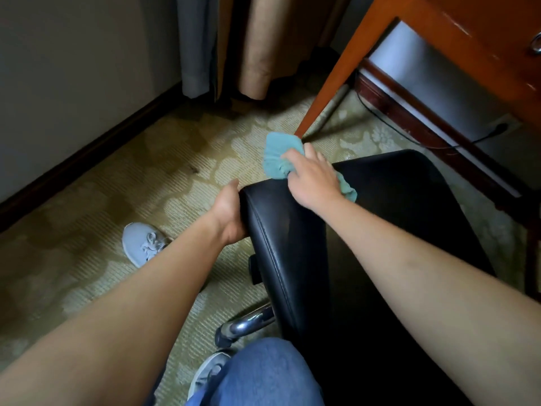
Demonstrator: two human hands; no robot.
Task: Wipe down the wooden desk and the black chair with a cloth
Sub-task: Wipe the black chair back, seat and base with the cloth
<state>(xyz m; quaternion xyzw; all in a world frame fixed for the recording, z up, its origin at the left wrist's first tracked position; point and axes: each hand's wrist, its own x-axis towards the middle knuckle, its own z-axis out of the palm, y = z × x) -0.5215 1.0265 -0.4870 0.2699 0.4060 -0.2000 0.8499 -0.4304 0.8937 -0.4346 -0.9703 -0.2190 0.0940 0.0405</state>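
Observation:
The black leather chair (380,224) fills the lower right, seen from above. My left hand (228,212) grips its left edge near the upper corner. My right hand (313,177) presses a bunched teal cloth (278,153) against the chair's top edge, with part of the cloth hanging over the far side and a bit showing under my wrist. The wooden desk (456,22) stands at the upper right, one slanted leg (330,80) coming down to the carpet just beyond the cloth.
Patterned beige carpet (146,177) covers the floor. A wall with a dark skirting board (87,153) runs along the left; curtains (228,45) hang at the top. A black cable (409,136) lies under the desk. My grey shoes (143,244) and the chair's chrome base (248,320) are below.

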